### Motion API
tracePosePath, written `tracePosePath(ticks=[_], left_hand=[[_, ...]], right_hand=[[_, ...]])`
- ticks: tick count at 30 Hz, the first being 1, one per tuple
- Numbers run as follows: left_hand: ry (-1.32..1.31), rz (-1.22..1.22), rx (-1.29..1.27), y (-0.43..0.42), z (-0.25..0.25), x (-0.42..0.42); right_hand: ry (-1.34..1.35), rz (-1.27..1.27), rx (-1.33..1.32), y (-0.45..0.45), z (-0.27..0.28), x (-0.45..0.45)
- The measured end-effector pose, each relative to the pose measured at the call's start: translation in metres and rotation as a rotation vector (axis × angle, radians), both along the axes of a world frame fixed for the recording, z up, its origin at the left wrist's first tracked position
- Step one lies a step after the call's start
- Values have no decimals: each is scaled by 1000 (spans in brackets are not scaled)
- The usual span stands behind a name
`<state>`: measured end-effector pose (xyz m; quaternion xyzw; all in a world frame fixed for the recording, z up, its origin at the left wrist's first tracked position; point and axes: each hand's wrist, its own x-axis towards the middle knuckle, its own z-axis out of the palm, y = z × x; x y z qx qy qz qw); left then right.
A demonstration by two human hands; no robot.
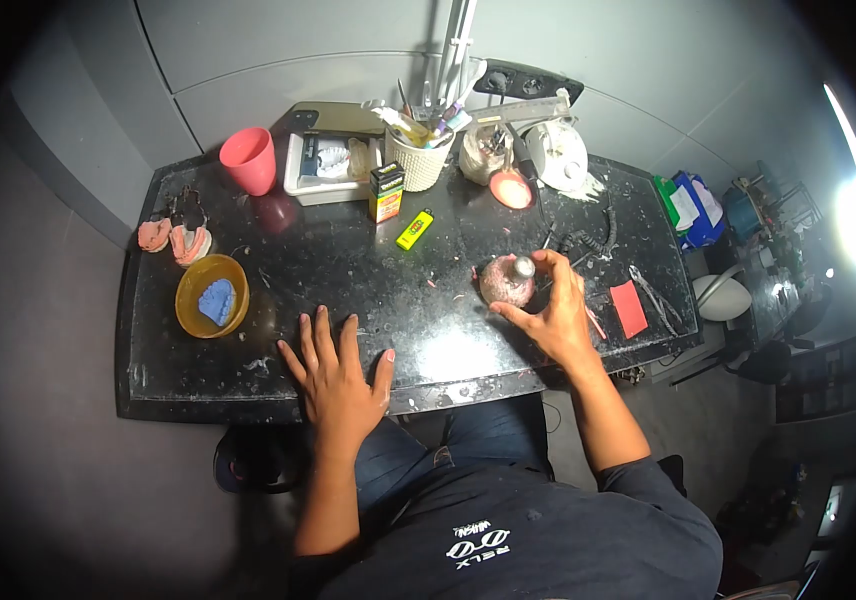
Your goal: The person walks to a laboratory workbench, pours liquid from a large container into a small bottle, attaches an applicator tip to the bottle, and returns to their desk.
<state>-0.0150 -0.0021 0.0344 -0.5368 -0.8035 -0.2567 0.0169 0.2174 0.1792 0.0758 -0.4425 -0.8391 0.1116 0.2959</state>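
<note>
My left hand (336, 388) lies flat near the front edge of the black table (428, 350), fingers spread, holding nothing. My right hand (560, 325) is curled around the right side of a small round alcohol burner (504, 286), thumb in front and fingertips behind. The burner has a metal cap on top and pink crust on its body. To the right of that hand lies a red wax sheet (628, 309). Left of my left hand stands an amber bowl (186, 312) with a blue dental cast (216, 301) inside. Behind lies a yellow lighter (415, 230).
Dental models (191, 243) sit at the left. At the back stand a pink cup (250, 162), a white tray (328, 190), a small box (386, 193), a woven tool holder (416, 168) and a jar (485, 152). A coiled cord (598, 243) lies at the right.
</note>
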Motion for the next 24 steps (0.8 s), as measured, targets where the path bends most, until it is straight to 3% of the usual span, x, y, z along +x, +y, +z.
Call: tracePosePath(ticks=[7,13,15,17,19,20,24], left_hand=[[3,-6,2,-1,-1,-1],[3,-7,7,0,-1,-1],[19,-21,10,-1,-3,0],[12,-15,4,-2,-4,-1],[14,-10,0,-1,-4,-2],[0,-10,8,-1,-4,-2],[-15,-2,6,-1,-3,-1]], right_hand=[[38,-131,-163,2,6,-14],[175,8,33,10,-2,-55],[73,26,67,17,-8,-67],[29,20,40,20,-2,-68],[47,186,-23,27,5,-58],[77,137,-150,28,10,-48],[-56,-266,-172,47,13,2]])
